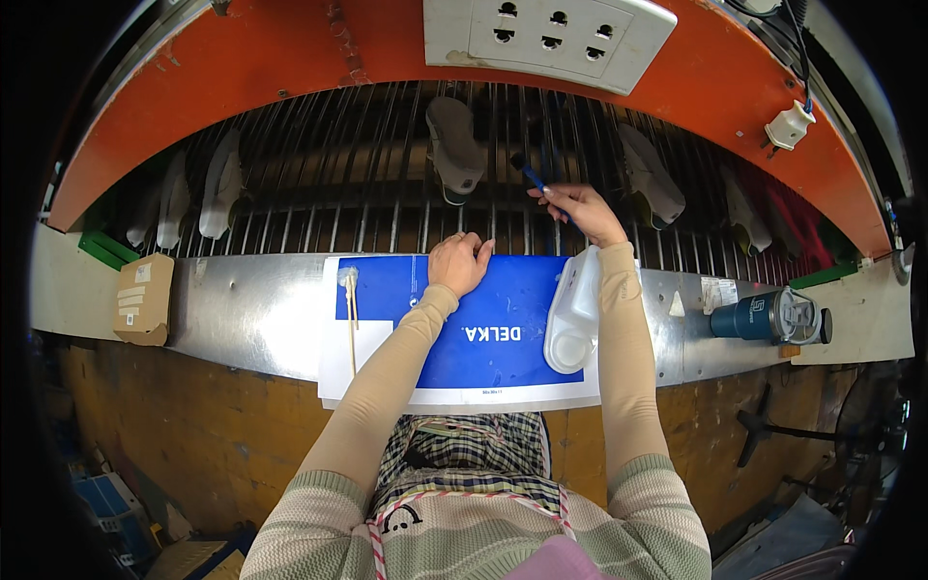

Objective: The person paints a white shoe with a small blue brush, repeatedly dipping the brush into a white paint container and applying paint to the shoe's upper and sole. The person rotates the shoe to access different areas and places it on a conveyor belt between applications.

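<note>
My right hand [586, 213] is raised over the metal roller rods, closed around a small brush [533, 177] with a blue handle and dark bristles. The bristles point away to the left, toward a grey shoe [454, 145] lying on the rods. Brush and shoe are apart. My left hand [459, 264] rests with curled fingers at the far edge of a blue and white printed sheet [454, 338]; nothing shows in it. Under my right forearm stands a translucent white plastic container [577, 300] with a round cap, partly hidden by the sleeve.
More shoes lie on the rods, a pale one [221, 184] at left and a grey one [652, 176] at right. Thin sticks with whitish tips [350, 300] lie on the sheet. A cardboard box [145, 300], a teal tumbler [754, 317] and an overhead socket panel [551, 39] flank the work area.
</note>
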Demonstrator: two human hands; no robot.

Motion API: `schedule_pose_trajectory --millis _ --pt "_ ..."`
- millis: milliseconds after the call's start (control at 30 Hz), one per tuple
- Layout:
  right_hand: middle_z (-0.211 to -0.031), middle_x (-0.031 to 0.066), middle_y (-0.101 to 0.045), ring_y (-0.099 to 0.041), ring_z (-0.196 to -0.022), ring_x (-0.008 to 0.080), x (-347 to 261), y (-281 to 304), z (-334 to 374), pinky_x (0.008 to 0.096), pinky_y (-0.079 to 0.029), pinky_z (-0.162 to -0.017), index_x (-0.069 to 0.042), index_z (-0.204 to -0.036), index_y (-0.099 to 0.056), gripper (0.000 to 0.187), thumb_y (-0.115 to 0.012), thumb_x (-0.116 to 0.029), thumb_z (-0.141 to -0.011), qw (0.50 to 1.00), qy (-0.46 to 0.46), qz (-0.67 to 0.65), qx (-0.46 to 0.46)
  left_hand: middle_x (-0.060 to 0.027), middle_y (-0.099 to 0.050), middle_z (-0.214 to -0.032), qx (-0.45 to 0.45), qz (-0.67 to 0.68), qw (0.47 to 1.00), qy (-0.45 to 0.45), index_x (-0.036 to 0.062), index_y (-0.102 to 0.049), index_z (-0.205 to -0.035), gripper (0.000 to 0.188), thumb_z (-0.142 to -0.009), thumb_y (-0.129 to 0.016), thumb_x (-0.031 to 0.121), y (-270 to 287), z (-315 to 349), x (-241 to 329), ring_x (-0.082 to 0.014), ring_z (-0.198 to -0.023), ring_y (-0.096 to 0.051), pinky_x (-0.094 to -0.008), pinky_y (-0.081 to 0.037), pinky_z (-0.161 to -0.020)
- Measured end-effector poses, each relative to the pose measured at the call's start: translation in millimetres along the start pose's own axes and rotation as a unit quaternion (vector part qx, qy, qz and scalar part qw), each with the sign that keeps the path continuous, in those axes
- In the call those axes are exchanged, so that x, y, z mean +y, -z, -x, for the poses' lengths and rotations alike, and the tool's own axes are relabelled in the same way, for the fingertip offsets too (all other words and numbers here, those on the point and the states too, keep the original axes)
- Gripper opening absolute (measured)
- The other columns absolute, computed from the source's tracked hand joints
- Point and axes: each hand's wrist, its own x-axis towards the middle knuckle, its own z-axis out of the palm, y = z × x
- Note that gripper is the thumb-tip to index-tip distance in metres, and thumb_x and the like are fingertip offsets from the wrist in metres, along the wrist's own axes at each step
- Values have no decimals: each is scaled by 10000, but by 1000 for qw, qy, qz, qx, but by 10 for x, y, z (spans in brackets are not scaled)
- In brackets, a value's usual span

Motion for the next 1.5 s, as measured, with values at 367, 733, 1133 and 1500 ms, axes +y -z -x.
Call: schedule_pose_trajectory --millis 367,733,1133,1500 --pt "-894 68 -724 -605 -721 93 46 10 -9 231 -496 -691 44 -1113 -707 289 -702 -121 -876 999 33 1 19 -111 -672 -798 3 5 1000 4 65 -670 -762 361 -931 -628 381 -1 -3 4 -326 -797 -668 -454 -512 -720" --pt "-813 87 -712 -644 -668 107 134 5 -67 224 -499 -641 62 -1078 -691 240 -691 -40 -860 999 4 -20 -31 -39 -721 -918 47 496 861 105 31 -727 -1136 256 -955 -673 204 -64 -224 351 -98 -819 -632 -238 -501 -740" --pt "-925 153 -719 -733 -813 210 129 38 -73 288 -609 -730 101 -1106 -654 234 -660 12 -889 994 -13 -42 -98 -54 -735 -951 65 547 815 179 -33 -722 -1081 234 -936 -684 147 -114 -367 617 -79 -806 -625 -235 -504 -750" --pt "-955 168 -728 -738 -841 218 146 37 -73 291 -615 -752 102 -1120 -659 256 -676 1 -885 993 -16 -61 -100 -53 -725 -897 87 499 847 161 -49 -724 -1012 177 -916 -680 93 -43 -325 661 -83 -816 -639 -234 -504 -764"
